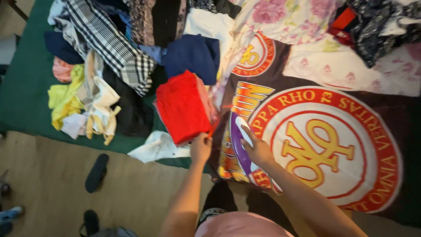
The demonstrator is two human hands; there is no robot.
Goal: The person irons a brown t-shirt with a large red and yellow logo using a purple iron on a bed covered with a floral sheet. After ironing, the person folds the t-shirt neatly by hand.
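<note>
A dark printed cloth [333, 145] with a large round red-and-yellow emblem lies spread flat under and beyond the right hand [258, 149], whose fingers close around the handle of a purple-and-white iron [239, 145] resting on the cloth's near edge. Beyond the left hand [201, 147], a heap of unsorted garments [109, 57] remains, judged as work outstanding. The left fingers pinch the near edge of one folded red garment [184, 105], judged finished.

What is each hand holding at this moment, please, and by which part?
The left hand pinches the red cloth by its near edge. The right hand grips the purple-and-white iron from above, on its handle.
</note>
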